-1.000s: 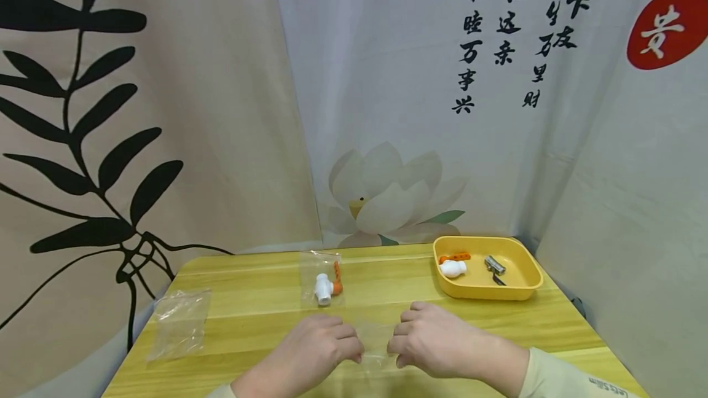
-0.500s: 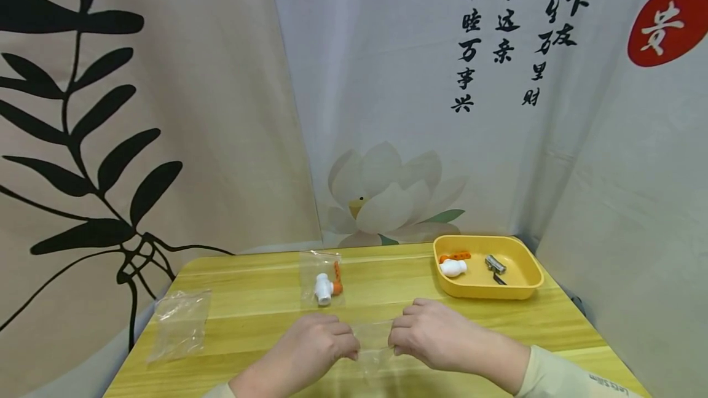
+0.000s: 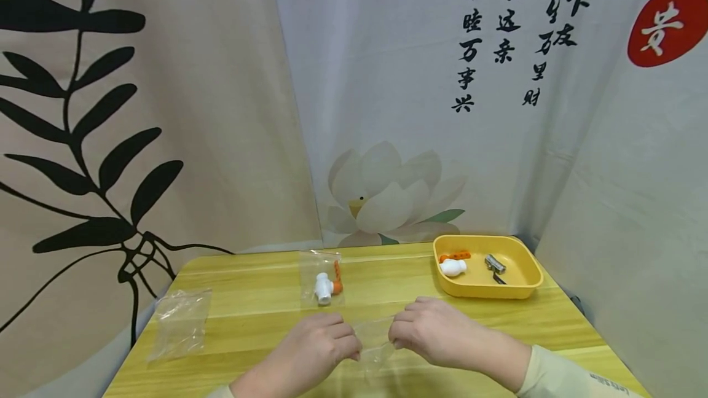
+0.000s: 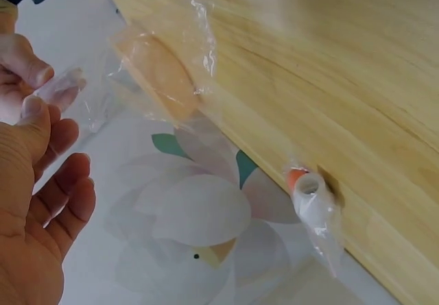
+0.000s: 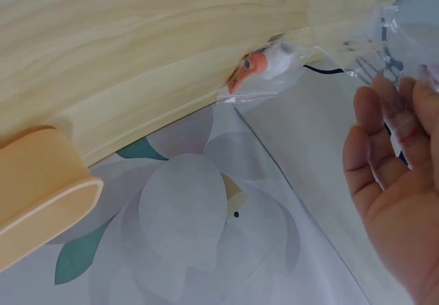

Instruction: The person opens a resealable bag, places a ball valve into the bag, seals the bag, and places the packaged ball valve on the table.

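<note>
A clear plastic bag point(image 3: 378, 338) is stretched between both hands over the front of the table. My left hand point(image 3: 319, 347) pinches one side between thumb and forefinger; in the left wrist view its other fingers curl loosely. My right hand point(image 3: 433, 331) pinches the opposite side. The bag point(image 4: 161, 65) looks see-through, with no item visible in it. Beyond the left hand lies another clear bag with a white plastic valve point(image 3: 324, 288) in it, which has an orange handle point(image 3: 337, 277).
A yellow tray point(image 3: 492, 292) at the back right holds a white fitting point(image 3: 453, 268), an orange handle piece point(image 3: 456, 257) and a metal part point(image 3: 495, 265). A flat clear bag point(image 3: 179, 324) lies on the table's left. Behind the table point(image 3: 249, 281) hangs a printed curtain.
Both hands have lifted slightly with the bag pinched between them, and its film shows more clearly between the fingers. The tray and the other bags stay where they were.
</note>
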`<state>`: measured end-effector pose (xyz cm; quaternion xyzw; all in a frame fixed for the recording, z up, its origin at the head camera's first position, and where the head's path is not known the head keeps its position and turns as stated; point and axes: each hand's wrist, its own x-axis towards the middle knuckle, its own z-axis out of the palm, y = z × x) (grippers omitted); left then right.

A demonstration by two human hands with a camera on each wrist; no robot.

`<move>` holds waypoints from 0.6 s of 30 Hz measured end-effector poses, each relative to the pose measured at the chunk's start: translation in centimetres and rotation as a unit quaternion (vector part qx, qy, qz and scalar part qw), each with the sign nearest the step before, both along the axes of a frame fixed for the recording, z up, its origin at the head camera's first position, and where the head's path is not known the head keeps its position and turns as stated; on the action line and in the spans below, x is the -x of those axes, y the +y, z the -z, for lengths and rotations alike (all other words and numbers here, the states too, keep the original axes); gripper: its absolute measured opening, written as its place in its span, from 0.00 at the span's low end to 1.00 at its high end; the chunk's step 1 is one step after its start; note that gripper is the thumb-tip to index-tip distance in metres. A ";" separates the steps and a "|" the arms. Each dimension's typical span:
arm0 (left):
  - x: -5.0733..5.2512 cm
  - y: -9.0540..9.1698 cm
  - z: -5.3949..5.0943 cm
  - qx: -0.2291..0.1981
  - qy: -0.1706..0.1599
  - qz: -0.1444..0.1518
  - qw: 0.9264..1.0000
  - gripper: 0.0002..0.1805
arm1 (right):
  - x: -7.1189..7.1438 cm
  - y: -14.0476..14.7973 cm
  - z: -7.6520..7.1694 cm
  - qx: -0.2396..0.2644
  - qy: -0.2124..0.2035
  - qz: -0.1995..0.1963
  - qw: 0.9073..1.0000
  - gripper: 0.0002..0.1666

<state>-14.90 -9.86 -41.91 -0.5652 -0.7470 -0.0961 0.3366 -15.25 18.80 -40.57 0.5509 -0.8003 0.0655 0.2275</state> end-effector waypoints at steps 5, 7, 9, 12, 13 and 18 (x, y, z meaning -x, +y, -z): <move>0.0 -0.1 0.2 -0.004 -0.011 -0.004 1.000 0.08 | -0.2 0.1 0.2 0.001 -0.008 0.006 1.000 0.07; 0.0 -0.2 0.2 -0.007 -0.016 -0.005 1.000 0.07 | -0.3 0.1 0.2 0.010 -0.011 0.004 1.000 0.07; 0.1 -0.2 0.3 -0.012 -0.026 -0.003 1.000 0.07 | -0.4 0.0 0.2 0.022 -0.013 -0.001 1.000 0.05; 0.1 -0.2 0.3 -0.025 -0.038 0.005 0.999 0.08 | -0.3 0.0 0.2 0.035 -0.011 -0.009 0.999 0.02; 0.1 -0.2 0.3 -0.029 -0.040 0.008 0.999 0.09 | -0.3 0.0 0.2 0.037 -0.013 -0.011 0.999 0.02; 0.1 -0.1 0.1 -0.031 -0.048 0.012 0.998 0.10 | -0.3 0.1 0.3 0.038 -0.033 -0.013 0.999 0.05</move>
